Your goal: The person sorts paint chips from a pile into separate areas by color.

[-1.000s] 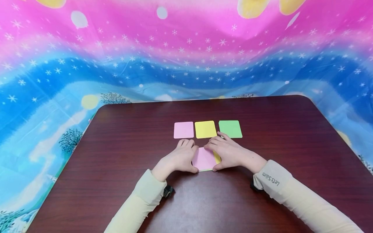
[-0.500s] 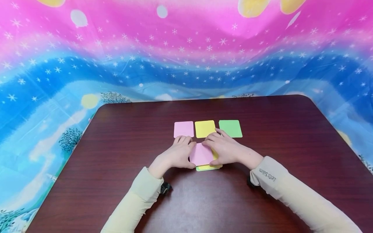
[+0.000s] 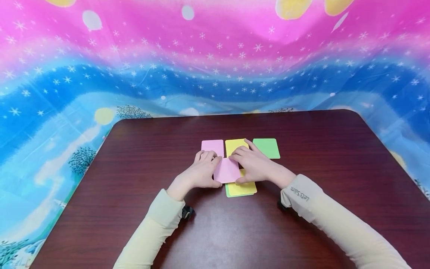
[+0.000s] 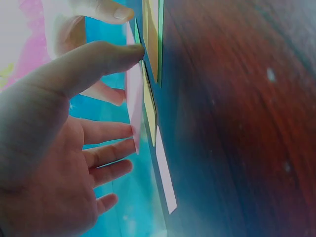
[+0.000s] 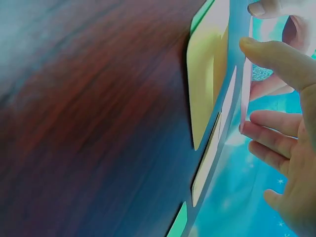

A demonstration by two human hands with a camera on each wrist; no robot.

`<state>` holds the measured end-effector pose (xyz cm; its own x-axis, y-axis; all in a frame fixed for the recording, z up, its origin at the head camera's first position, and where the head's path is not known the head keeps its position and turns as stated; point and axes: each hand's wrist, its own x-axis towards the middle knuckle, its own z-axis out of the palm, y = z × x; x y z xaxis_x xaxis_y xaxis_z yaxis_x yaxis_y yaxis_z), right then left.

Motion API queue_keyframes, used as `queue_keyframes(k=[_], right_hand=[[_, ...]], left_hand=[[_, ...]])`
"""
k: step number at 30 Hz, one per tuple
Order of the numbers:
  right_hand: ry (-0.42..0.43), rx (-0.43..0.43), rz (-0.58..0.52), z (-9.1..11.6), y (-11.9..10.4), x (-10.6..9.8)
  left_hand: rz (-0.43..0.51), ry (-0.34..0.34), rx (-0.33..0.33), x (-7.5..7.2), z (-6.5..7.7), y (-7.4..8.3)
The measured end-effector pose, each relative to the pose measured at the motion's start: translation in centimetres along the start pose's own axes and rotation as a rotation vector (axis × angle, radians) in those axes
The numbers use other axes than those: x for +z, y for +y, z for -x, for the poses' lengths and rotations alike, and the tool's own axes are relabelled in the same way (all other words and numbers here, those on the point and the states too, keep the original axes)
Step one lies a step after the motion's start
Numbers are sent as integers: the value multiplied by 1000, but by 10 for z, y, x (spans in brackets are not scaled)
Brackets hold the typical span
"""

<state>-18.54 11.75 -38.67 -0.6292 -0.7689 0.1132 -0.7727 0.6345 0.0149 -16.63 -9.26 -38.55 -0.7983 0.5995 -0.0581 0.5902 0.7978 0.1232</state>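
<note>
Between both hands is a square pink card (image 3: 226, 171) with rounded corners, raised off the table in the wrist views. My left hand (image 3: 197, 172) pinches its left side, thumb at the near edge and forefinger at the far edge. On the other side my right hand (image 3: 256, 164) grips it in the same way. Below and nearer lies a yellow card (image 3: 246, 188), set off from a green card (image 3: 231, 194) under it. Farther back, a row holds another pink card (image 3: 212, 145), a yellow card (image 3: 234, 145) and a green card (image 3: 267, 148); fingers partly cover the first two.
A dark reddish-brown table (image 3: 302, 130) with rounded far corners bears everything. Behind it hangs a pink and blue cloth (image 3: 215, 67) with snowflake prints. Each forearm wears a pale sleeve (image 3: 166, 209) with a dark wrist device (image 3: 187, 212) under the cuff.
Both hands have lifted the pink card off the near stack and carried it away and leftward, toward the row. The yellow card beneath has come into view.
</note>
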Motion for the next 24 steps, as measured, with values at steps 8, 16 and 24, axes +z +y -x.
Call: queue_keyframes(k=[8,16,24], right_hand=[[1,37,-53,-11,3,3],[5,70,-87,-22,6,8],[-26,110,-114,-32,7,9]], left_hand=[[-9,7,-40,1,-7,-8],[25,3,-86,-1,-11,-17],[38,-7,-106,-3,-15,-26]])
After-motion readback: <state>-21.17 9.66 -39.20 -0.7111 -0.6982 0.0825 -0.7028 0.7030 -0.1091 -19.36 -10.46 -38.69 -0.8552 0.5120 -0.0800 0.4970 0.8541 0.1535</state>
